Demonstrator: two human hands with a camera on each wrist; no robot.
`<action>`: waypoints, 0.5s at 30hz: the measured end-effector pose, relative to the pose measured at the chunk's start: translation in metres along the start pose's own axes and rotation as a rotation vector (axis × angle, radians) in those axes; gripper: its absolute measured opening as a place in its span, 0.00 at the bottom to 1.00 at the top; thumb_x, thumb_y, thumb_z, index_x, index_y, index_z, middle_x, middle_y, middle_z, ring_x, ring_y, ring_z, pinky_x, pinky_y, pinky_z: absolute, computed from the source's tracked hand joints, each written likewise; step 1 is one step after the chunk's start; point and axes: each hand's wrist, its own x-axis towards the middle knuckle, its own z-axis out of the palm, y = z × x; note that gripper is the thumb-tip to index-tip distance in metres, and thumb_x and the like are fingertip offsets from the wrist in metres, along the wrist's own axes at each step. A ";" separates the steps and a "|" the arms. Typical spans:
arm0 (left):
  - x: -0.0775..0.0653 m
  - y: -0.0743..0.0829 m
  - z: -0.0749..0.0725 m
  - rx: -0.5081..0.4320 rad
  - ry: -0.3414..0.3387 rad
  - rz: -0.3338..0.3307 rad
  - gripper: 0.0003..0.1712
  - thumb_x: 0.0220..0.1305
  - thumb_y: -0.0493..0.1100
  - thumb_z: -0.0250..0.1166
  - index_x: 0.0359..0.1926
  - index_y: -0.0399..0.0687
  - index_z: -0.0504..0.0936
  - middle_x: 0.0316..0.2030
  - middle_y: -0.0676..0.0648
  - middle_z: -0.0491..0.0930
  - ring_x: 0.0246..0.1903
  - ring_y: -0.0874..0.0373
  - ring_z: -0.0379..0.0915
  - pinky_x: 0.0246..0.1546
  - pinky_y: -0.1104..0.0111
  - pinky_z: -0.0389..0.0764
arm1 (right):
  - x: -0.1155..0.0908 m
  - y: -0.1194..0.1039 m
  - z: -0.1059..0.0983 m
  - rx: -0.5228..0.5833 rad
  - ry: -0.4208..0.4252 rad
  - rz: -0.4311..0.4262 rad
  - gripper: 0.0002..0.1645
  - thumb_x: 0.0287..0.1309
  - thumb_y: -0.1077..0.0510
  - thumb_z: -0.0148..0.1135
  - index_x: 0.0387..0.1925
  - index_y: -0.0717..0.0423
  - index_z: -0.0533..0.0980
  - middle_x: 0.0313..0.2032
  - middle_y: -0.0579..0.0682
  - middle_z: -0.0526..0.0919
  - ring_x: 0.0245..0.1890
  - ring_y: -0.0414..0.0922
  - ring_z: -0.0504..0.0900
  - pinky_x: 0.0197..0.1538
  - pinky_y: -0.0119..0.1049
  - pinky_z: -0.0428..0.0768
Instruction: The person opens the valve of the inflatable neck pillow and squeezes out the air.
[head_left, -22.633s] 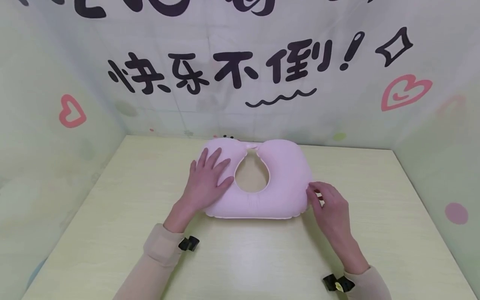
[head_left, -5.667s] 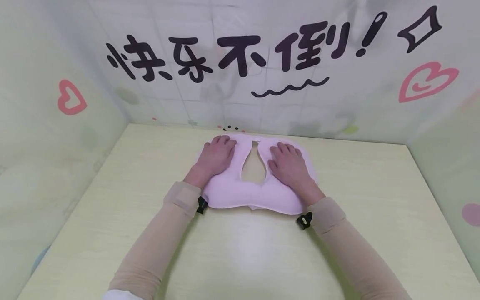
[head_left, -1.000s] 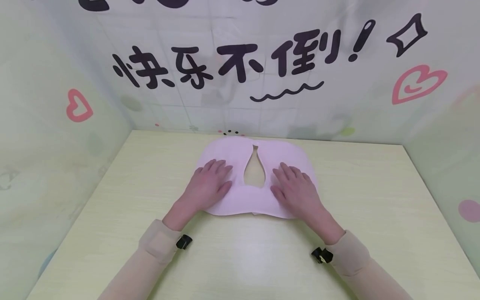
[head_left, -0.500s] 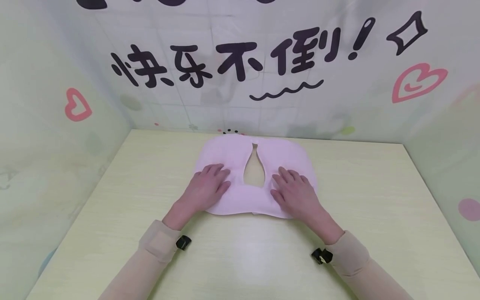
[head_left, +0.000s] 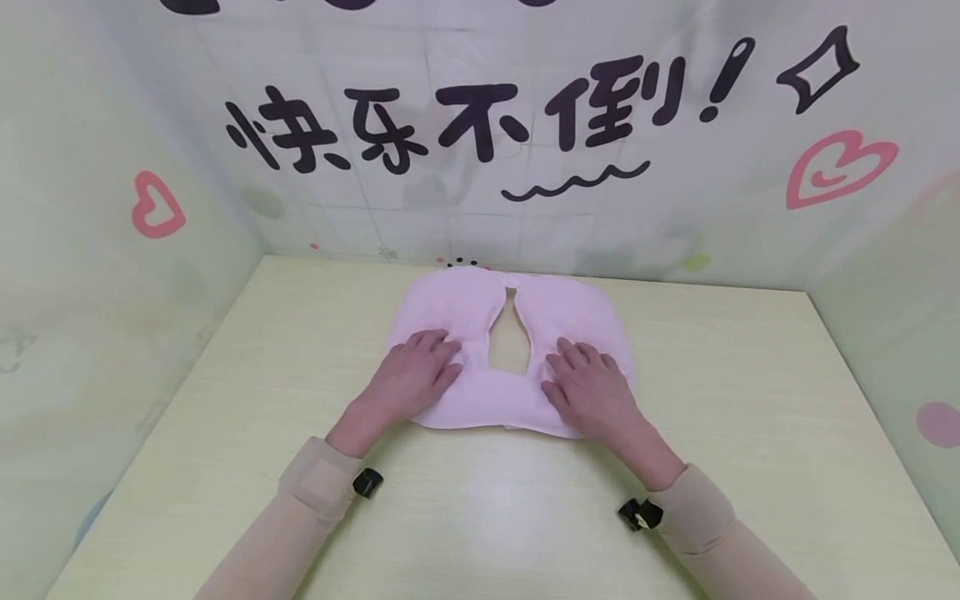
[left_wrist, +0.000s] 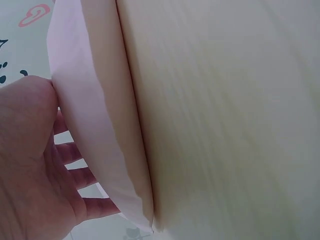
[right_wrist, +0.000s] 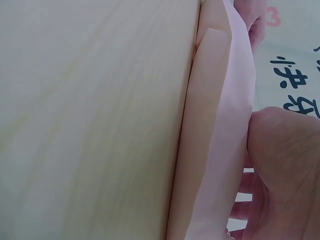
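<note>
A pink inflatable neck pillow lies on the table against the back wall, with a narrow teardrop hole in its middle. It looks soft and partly flattened. My left hand presses on its left side, fingers spread and lightly bent. On the right side my right hand presses down in the same way. The left wrist view shows the pillow's seamed side edge under the left hand's thumb and fingers. In the right wrist view, the right hand rests on top of the pillow.
The light wood-grain table extends around the pillow. A printed cloth wall with black lettering and pink hearts stands right behind it, and side walls close in left and right. Dark wrist cameras sit on the beige sleeves.
The pillow was plumper with a wider hole, its right edge pinched by the right hand. It has flattened since. Both hands later pressed farther back and have slid nearer to the front.
</note>
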 end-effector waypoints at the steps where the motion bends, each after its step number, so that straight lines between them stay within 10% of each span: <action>1: 0.000 0.000 0.000 0.000 0.002 0.001 0.24 0.77 0.50 0.58 0.66 0.41 0.78 0.66 0.35 0.73 0.66 0.38 0.67 0.58 0.41 0.74 | 0.000 0.000 0.000 0.000 -0.001 0.002 0.25 0.72 0.48 0.58 0.61 0.62 0.76 0.66 0.65 0.73 0.64 0.64 0.72 0.60 0.63 0.73; 15: -0.006 0.004 -0.017 0.020 0.021 0.004 0.26 0.77 0.51 0.57 0.68 0.41 0.76 0.70 0.33 0.67 0.71 0.34 0.59 0.65 0.39 0.66 | -0.005 0.000 -0.013 0.000 -0.014 -0.008 0.28 0.71 0.48 0.60 0.64 0.62 0.75 0.68 0.66 0.71 0.63 0.65 0.73 0.58 0.64 0.75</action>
